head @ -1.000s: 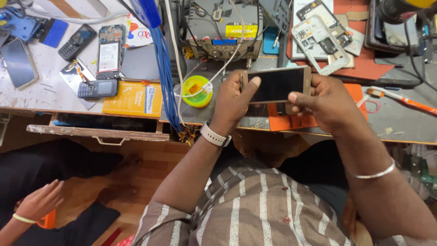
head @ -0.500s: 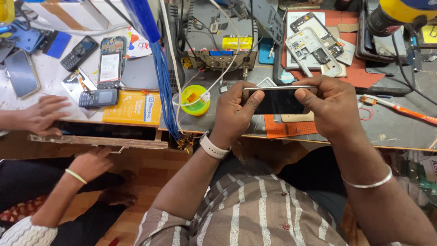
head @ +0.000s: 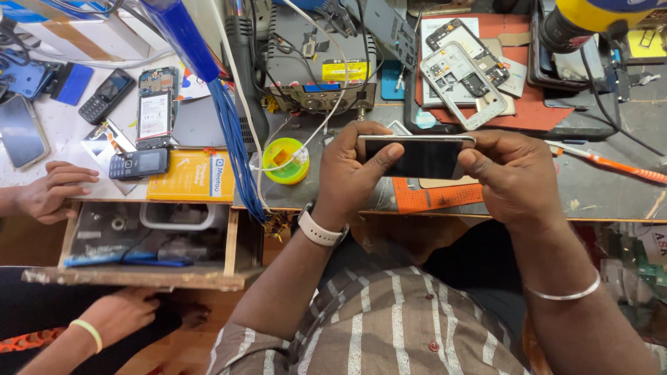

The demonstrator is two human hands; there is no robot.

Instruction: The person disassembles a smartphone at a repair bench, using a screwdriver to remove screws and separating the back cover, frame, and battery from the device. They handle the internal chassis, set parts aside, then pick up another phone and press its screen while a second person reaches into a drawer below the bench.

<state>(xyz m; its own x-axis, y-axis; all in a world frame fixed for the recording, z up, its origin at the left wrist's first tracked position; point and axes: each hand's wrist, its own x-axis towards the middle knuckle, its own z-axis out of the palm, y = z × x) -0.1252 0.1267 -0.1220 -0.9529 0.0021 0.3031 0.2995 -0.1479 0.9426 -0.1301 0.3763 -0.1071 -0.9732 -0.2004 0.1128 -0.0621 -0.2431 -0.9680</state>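
Both hands (head: 351, 173) (head: 514, 177) level around smartphone (head: 415, 155)

A person's left hand (head: 351, 170) and right hand (head: 517, 177) grip a dark smartphone (head: 415, 155) by its ends above a cluttered bench (head: 604, 191). A co-worker's hand (head: 52, 191) rests by an open wooden drawer (head: 149, 246), near a small keypad phone (head: 139, 164)

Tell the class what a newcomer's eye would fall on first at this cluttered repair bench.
First, the dark-screened smartphone with a silver rim, held sideways at the centre between the left hand and the right hand above the bench edge. Next, the bundle of blue wires running down the left middle, with an open wooden drawer beneath it, where another person's hand rests on the bench edge.
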